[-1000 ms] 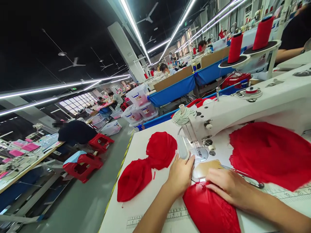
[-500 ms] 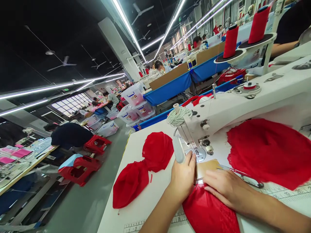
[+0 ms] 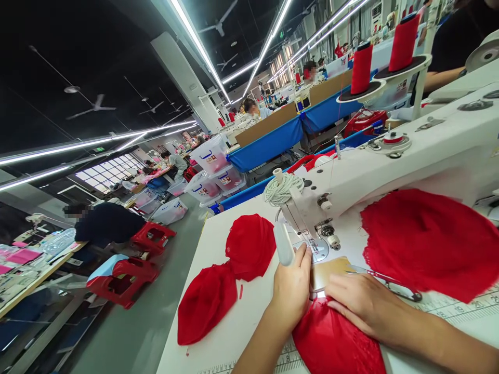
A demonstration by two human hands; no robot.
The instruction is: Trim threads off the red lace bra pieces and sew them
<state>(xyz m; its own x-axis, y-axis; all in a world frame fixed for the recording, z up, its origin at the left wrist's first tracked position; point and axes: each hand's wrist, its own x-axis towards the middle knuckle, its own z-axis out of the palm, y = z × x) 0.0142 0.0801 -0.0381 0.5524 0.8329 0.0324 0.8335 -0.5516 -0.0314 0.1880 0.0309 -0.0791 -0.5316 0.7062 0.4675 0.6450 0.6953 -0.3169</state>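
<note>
My left hand (image 3: 290,285) lies beside the presser foot (image 3: 313,245) of a white sewing machine (image 3: 432,150), its fingers stretched out toward the needle plate. Its thumb side is partly hidden. My right hand (image 3: 360,301) has its fingers curled on the upper edge of a red fabric piece (image 3: 331,340) with a lacy side. That gathered edge lies between both hands, in front of a tan plate (image 3: 329,271) on the machine bed. Two joined red fabric cups (image 3: 208,304) rest on the table to the left. Scissors (image 3: 393,285) lie partly behind my right hand.
A larger red fabric piece (image 3: 424,244) lies under the machine arm. Red thread cones (image 3: 361,70) stand behind the machine. A ruler strip (image 3: 288,360) runs along the table's front. Plastic bins (image 3: 210,153), red stools (image 3: 122,280) and people at other tables are beyond.
The view has shifted slightly, so the background and machine sit a little further left. Both hands and the red fabric keep nearly the same places by the presser foot.
</note>
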